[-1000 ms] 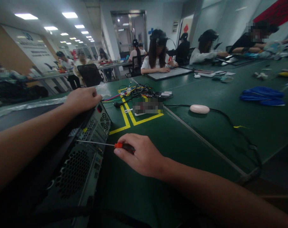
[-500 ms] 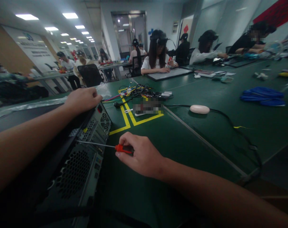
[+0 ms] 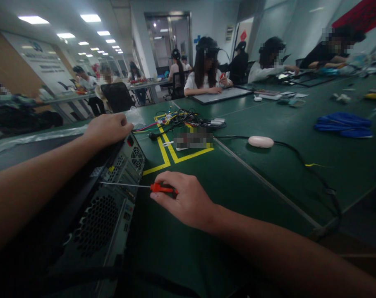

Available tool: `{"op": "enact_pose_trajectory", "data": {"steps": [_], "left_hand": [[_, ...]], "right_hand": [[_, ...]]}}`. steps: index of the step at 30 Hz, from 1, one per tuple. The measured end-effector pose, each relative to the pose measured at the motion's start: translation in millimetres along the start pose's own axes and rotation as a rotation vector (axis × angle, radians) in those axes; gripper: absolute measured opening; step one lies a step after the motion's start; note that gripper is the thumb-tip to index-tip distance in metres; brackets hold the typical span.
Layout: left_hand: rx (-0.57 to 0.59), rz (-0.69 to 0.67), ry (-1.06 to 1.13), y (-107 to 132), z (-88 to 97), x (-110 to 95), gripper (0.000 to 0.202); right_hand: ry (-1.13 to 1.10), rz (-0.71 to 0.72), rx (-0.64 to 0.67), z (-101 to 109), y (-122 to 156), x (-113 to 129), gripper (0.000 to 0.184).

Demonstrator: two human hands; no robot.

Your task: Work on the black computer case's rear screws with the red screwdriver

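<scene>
A desktop computer case (image 3: pixel 113 207) lies on its side on the green table (image 3: pixel 237 182), its grey back panel with fan grilles facing me. My left hand (image 3: pixel 108 128) rests closed on the case's top far corner. My right hand (image 3: pixel 184 198) grips a screwdriver (image 3: pixel 158 188) with a red and black handle. Its thin shaft runs level to the left, and the tip meets the back panel near the upper edge.
A tangle of cables (image 3: pixel 188 119) lies inside yellow tape lines (image 3: pixel 166 155). A white oval device (image 3: pixel 260 142) with a black cord sits to the right, blue cloth (image 3: pixel 343 124) beyond it. Several seated people work at the far table edges.
My right hand has turned slightly on the screwdriver handle, and the view has shifted a little. The left hand has stayed on the case.
</scene>
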State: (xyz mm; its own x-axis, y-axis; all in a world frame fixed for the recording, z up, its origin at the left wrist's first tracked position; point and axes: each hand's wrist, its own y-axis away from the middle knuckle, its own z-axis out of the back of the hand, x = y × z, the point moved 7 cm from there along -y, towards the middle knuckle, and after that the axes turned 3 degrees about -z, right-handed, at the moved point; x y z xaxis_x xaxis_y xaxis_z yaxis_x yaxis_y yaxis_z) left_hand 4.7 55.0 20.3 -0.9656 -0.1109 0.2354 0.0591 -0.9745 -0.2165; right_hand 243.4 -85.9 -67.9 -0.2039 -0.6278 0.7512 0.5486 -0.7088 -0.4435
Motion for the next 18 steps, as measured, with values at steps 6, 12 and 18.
{"op": "enact_pose_trajectory", "data": {"steps": [6, 12, 18], "left_hand": [[0.015, -0.007, -0.015, -0.5, 0.1, -0.6, 0.056], [0.005, -0.001, 0.016, -2.3, -1.9, 3.0, 0.057], [0.003, 0.004, 0.008, -2.1, -1.8, 2.7, 0.059]], "right_hand": [[-0.023, 0.031, -0.017, 0.9, -0.8, 1.9, 0.016], [-0.048, 0.043, -0.03, 0.9, 0.0, 0.9, 0.016], [-0.037, 0.045, -0.023, -0.1, -0.1, -0.4, 0.014]]}}
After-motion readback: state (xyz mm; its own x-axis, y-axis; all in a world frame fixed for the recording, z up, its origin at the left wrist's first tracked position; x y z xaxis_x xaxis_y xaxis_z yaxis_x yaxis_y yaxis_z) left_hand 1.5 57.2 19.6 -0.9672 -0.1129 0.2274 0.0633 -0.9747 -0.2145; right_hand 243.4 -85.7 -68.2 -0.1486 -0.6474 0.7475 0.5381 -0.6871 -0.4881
